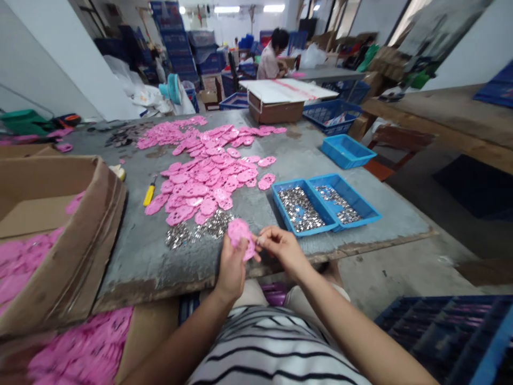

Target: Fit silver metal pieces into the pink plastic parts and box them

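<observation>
My left hand (232, 264) grips a flat pink plastic piece (239, 233) at the near edge of the grey table (136, 256). My right hand (280, 245) is pinched beside that piece, fingertips touching its right edge, holding something small that I cannot make out. Just beyond my hands lies a heap of small silver metal parts (200, 230). A large spread of the same pink pieces (208, 171) covers the middle of the table.
Two blue trays of silver parts (324, 206) sit to the right, an empty blue tray (347, 151) behind them. A cardboard box with pink pieces (52, 235) stands at left, a yellow-handled tool (149, 193) beside it. A person (272, 56) sits far behind. Blue crate (449, 331) lower right.
</observation>
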Demonstrator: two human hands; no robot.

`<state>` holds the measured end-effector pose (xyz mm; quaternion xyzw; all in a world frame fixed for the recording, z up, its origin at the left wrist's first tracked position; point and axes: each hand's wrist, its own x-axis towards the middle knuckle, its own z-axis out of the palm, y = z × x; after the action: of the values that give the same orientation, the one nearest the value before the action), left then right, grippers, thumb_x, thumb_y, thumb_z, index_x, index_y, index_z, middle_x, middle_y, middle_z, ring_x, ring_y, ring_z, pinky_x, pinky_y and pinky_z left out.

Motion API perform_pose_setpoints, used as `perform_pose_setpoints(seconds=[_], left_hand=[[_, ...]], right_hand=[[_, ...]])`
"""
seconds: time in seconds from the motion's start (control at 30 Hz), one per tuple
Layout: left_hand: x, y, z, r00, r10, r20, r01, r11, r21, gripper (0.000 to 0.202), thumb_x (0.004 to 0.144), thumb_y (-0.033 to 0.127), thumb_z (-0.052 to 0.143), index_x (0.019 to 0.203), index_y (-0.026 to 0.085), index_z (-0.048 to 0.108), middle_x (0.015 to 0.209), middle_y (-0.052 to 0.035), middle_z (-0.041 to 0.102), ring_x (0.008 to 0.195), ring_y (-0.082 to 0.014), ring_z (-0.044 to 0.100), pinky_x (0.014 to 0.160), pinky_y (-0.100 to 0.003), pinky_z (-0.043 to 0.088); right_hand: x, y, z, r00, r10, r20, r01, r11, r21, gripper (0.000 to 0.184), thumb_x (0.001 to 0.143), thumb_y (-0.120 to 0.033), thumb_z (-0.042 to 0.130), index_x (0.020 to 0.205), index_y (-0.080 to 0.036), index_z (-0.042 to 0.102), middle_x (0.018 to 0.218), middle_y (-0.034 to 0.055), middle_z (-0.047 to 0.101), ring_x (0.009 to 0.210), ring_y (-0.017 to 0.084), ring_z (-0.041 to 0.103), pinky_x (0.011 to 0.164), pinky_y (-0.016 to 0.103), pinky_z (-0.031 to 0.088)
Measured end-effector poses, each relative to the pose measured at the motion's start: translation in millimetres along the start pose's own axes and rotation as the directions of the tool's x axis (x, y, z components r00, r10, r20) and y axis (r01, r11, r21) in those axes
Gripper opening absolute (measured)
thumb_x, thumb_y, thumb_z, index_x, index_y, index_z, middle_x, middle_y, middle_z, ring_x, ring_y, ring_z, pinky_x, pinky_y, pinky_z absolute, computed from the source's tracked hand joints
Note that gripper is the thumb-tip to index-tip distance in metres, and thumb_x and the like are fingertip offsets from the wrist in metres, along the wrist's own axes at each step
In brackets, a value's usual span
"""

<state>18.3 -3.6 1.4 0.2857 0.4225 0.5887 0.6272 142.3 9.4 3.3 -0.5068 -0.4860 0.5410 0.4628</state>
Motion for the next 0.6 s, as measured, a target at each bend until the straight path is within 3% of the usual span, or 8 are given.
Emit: perform_pose_setpoints(seconds=[0.07,0.2,0.37,0.6], left_hand=[[2.4,5.0,2.9,0.993,-0.09,0.082,0.103,0.979,-0.178,0.035,0.082,0.048,0.057,0.101,0.018,0.054,0.087,-0.0059,0.067,0.078,-0.0178,0.065,0.064,-0.027,0.052],[4.1,13.7,4.2,0.974,-0.143,0.177,0.197,0.918,-0.343,0.032,0.092,0.032,0.046,0.12,0.017,0.052,0.103,-0.0099,0.068,0.099,-0.0208,0.065,0.09,-0.037,0.049],[-3.8,16.3,-2.8,0.947,-0.11,0.301,0.233,0.881,-0.411,0.058,0.084,0.007,0.048,0.138,0.027,0.04,0.115,-0.0068,0.066,0.112,-0.0202,0.061,0.105,-0.043,0.038],[-9.0,18.7,-2.3,0.955,-0.123,0.27,0.227,0.887,-0.401,0.077,0.076,0.001,0.048,0.145,0.029,0.029,0.13,-0.0083,0.059,0.122,-0.0246,0.055,0.108,-0.049,0.033]], right_hand=[[1.1,-2.9,-3.2,0.995,-0.078,-0.068,0.076,0.997,-0.025,0.027,0.063,-0.042,0.072,0.058,-0.018,0.062,0.087,0.0049,0.059,0.08,0.016,0.055,0.072,0.029,0.044],[1.8,-4.9,-4.3,0.988,-0.124,-0.098,0.12,0.992,-0.038,0.026,0.065,-0.042,0.074,0.057,-0.019,0.064,0.094,0.0068,0.059,0.108,0.024,0.052,0.095,0.038,0.038],[-1.8,-7.0,0.5,0.98,-0.163,-0.116,0.162,0.987,-0.018,0.027,0.065,-0.042,0.075,0.056,-0.021,0.063,0.091,0.0055,0.059,0.109,0.025,0.052,0.098,0.04,0.037],[-1.8,-9.4,1.0,0.98,-0.183,-0.075,0.176,0.98,-0.09,0.025,0.067,-0.041,0.073,0.058,-0.02,0.064,0.094,0.0058,0.06,0.109,0.025,0.052,0.097,0.041,0.037]])
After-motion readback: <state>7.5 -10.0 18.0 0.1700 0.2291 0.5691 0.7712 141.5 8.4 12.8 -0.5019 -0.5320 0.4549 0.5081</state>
